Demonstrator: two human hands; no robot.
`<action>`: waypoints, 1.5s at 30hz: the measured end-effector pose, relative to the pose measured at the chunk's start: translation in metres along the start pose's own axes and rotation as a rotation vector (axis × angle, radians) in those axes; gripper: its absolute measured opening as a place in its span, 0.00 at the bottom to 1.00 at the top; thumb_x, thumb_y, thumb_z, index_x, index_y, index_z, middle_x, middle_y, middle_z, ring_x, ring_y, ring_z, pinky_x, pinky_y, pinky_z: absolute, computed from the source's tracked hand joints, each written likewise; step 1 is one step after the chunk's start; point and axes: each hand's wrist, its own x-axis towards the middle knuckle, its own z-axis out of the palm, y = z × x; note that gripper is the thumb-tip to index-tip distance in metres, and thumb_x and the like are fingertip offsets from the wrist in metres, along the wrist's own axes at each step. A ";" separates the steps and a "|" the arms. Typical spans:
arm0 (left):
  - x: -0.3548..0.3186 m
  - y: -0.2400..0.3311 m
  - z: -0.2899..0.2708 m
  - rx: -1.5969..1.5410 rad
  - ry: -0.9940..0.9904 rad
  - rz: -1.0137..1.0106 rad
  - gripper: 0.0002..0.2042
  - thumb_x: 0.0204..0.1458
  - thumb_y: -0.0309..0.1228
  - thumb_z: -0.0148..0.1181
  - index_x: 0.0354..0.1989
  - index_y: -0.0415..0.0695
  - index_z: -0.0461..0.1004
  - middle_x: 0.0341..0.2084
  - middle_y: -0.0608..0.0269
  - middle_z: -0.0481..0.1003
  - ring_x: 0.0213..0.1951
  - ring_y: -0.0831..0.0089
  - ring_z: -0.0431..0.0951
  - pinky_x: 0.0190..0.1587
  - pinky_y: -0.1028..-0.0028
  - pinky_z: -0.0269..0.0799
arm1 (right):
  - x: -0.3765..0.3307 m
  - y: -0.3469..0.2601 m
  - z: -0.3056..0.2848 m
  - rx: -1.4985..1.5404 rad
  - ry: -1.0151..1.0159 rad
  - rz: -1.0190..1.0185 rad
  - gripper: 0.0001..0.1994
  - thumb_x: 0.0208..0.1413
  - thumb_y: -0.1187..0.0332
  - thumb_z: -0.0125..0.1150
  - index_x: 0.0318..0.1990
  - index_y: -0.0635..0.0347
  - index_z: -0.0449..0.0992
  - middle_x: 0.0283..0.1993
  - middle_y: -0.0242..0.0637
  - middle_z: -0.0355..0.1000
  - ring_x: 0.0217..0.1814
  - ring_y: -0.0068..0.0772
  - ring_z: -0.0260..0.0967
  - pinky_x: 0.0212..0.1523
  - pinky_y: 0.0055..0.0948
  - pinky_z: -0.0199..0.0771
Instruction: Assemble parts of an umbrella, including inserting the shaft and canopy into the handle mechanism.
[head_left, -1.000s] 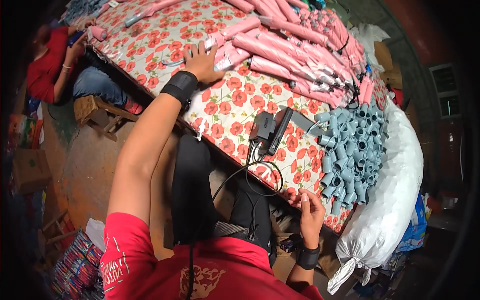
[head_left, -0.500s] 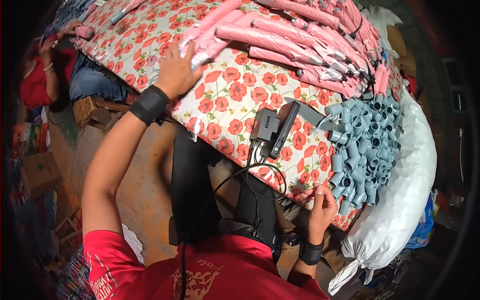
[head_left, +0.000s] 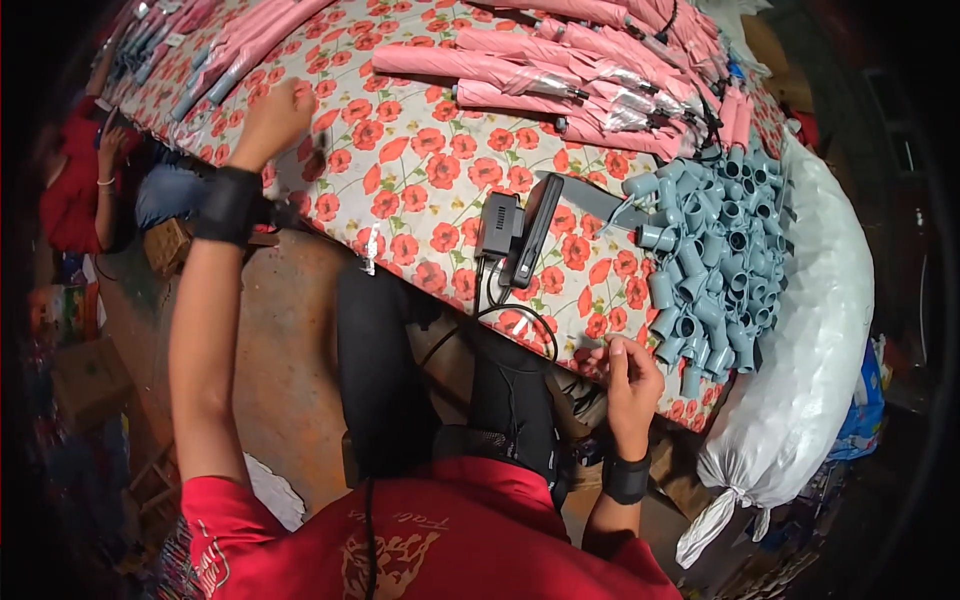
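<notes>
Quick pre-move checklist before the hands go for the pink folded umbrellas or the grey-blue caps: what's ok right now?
1. Left hand free: rests on the poppy-print table cover, holding nothing, ok.
2. Right hand free: fingers curled at the table edge, cannot tell.
3. Pink folded umbrellas reachable: stacked at the far side, ok.
4. Grey-blue plastic caps contained: heaped near the edge, ok.
5. Black cabled device clear of the path: lies between the hands, not ok.

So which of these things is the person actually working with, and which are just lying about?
In hand or at hand:
left hand on the flowered tablecloth
right hand at the table edge, beside the grey-blue handles
pink folded umbrellas

Lying about:
black device with cable
white sack
</notes>
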 end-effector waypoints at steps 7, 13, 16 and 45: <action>-0.138 0.090 -0.050 -0.664 -0.442 0.026 0.19 0.67 0.36 0.56 0.58 0.34 0.76 0.40 0.58 0.82 0.35 0.78 0.74 0.36 0.81 0.69 | 0.049 -0.019 -0.023 -0.385 -0.198 -0.126 0.12 0.67 0.67 0.58 0.46 0.69 0.81 0.30 0.31 0.76 0.30 0.20 0.67 0.33 0.20 0.68; -0.212 0.143 -0.069 -0.912 -0.362 -0.003 0.18 0.67 0.33 0.57 0.59 0.33 0.74 0.42 0.57 0.83 0.39 0.76 0.77 0.42 0.80 0.72 | 0.117 -0.053 -0.015 -0.750 -0.100 -0.411 0.16 0.61 0.64 0.59 0.43 0.71 0.81 0.31 0.46 0.81 0.29 0.44 0.75 0.35 0.37 0.75; -0.240 0.155 -0.069 -0.902 -0.246 -0.037 0.18 0.67 0.31 0.57 0.60 0.33 0.74 0.43 0.56 0.83 0.40 0.76 0.78 0.43 0.79 0.73 | 0.175 -0.040 -0.009 -0.739 -0.050 -0.553 0.18 0.60 0.61 0.58 0.43 0.72 0.81 0.36 0.51 0.82 0.35 0.57 0.78 0.40 0.45 0.77; -0.322 0.202 -0.098 -1.271 -0.242 0.288 0.26 0.58 0.28 0.64 0.65 0.38 0.68 0.50 0.51 0.79 0.43 0.62 0.81 0.48 0.67 0.76 | -0.083 -0.095 0.045 -0.367 -0.469 -0.530 0.24 0.59 0.77 0.64 0.64 0.65 0.72 0.50 0.40 0.79 0.37 0.29 0.74 0.39 0.23 0.74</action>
